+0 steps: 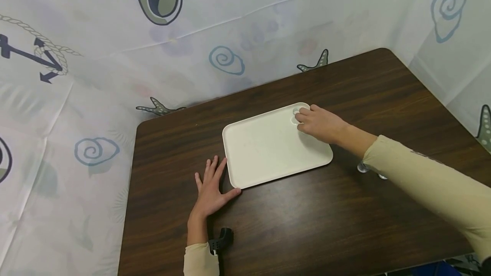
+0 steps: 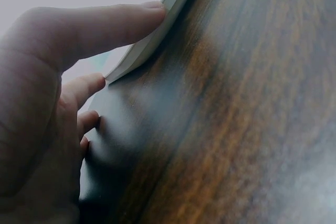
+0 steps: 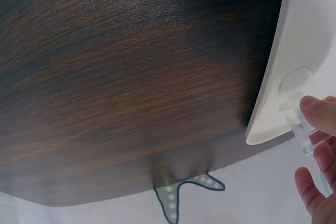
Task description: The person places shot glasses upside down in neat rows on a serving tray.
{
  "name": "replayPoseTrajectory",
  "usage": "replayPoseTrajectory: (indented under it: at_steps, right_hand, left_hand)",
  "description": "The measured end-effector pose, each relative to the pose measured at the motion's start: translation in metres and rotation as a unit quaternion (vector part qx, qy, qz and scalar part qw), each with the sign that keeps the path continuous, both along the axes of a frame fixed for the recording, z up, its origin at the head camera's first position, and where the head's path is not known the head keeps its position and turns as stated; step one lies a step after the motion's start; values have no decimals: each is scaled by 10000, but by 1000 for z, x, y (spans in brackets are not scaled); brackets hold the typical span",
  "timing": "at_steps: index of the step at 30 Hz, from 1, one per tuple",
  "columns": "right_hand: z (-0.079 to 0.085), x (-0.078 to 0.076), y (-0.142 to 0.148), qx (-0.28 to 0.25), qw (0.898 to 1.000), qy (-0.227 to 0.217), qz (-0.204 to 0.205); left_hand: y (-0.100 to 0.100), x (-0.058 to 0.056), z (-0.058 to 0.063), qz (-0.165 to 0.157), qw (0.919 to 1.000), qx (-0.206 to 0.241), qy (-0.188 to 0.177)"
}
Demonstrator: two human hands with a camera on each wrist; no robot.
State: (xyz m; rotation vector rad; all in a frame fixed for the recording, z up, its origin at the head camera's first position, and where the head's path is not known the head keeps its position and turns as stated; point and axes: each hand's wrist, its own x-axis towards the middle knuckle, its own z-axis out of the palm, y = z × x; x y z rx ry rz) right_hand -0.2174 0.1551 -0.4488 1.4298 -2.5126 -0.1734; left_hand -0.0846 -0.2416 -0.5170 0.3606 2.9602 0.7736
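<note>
A white rectangular tray (image 1: 264, 148) lies on the dark wooden table. At its near left corner my left hand (image 1: 211, 195) has its fingers spread, the thumb (image 2: 126, 22) touching the rim and the index fingertip right at the left edge. Over the far right corner, my right hand (image 1: 316, 122) pinches a small clear glass (image 3: 304, 129) between thumb and fingers. The glass stands within the tray, partly hidden by the fingers. A clear round outline (image 3: 296, 81) shows on the tray beside it.
Two more small clear glass pieces (image 1: 362, 167) sit on the table (image 1: 291, 225), partly hidden under the right forearm. A patterned cloth (image 1: 192, 71) hangs behind the far and left table edges.
</note>
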Motion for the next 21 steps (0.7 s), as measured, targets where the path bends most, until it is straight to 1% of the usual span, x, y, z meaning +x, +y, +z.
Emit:
replayPoseTrajectory:
  at_steps: [5,8,15,18,21]
  right_hand:
    - [0,-1,0,-5,10000,-69,-23]
    - [1,-1,1,-26,9998,-184,-39]
    - [8,1,3,-10,9989,-442,-141]
    - [13,3,6,-108,9982,-556,-195]
    - [19,4,11,-299,9960,-763,-345]
  left_hand:
    - [0,0,1,17,10000,8,-17]
    - [1,0,1,26,10000,19,-53]
    - [1,1,2,33,10000,6,-38]
    - [1,1,2,37,10000,-7,-41]
    - [1,1,2,31,10000,0,-47]
